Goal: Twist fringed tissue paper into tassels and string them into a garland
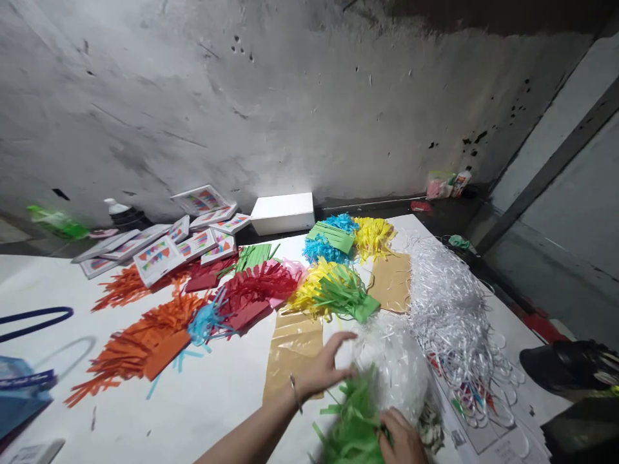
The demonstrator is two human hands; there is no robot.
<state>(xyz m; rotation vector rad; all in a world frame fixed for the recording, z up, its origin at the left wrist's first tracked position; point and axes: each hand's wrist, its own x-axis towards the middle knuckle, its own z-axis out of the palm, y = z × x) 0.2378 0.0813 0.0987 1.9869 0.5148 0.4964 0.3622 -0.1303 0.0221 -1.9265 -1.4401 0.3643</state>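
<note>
My left hand, with a thin bracelet at the wrist, reaches over the table with thumb and fingers spread and nothing between them. It hovers at the left edge of a crumpled clear plastic heap. At the bottom, my right hand has its fingers curled on a bunch of green fringed tissue paper. Part of the green bunch is cut off by the frame edge. A brown paper sheet lies behind my left wrist. Beyond it rest yellow fringed paper and another green fringed bunch.
Orange, red and blue fringed bunches spread leftward. Printed packets pile near the wall beside a white box. White string heaps on the right. A blue bag stands at the left edge.
</note>
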